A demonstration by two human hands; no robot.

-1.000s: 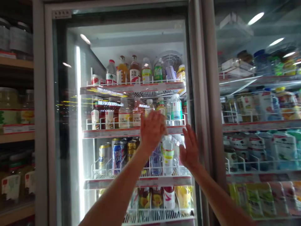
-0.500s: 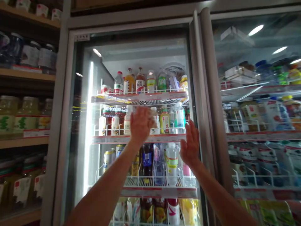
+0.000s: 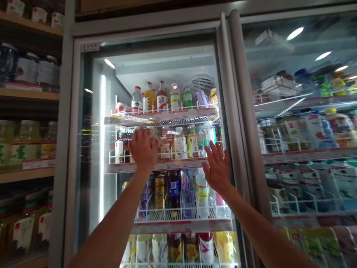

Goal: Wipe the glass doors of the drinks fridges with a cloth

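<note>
Left hand point(image 3: 144, 149) open, fingers spread, holding nothing, raised at glass fridge door point(image 3: 167, 63), in front of bottles point(image 3: 180, 143) on middle shelf point(image 3: 167, 164). Right hand point(image 3: 217, 167) open, empty, palm toward same door, near its right edge, just beside water bottle point(image 3: 202, 193) on lower shelf point(image 3: 181, 225). Contact with glass: cannot tell.

Top wire-railed cooler shelf point(image 3: 161, 117), red-edged, under a row of plastic drink bottles point(image 3: 150, 97). One shelf down point(image 3: 156, 166), more bottles point(image 3: 180, 145). Next shelf point(image 3: 181, 226), gold drink cans point(image 3: 160, 191) and water bottles point(image 3: 202, 195) between wire dividers. Far left, wooden shelves point(image 3: 28, 95) with labelled jars point(image 3: 28, 70). Right, behind the neighbouring glass door, matching shelves point(image 3: 306, 156) with boxed drinks point(image 3: 315, 130).
</note>
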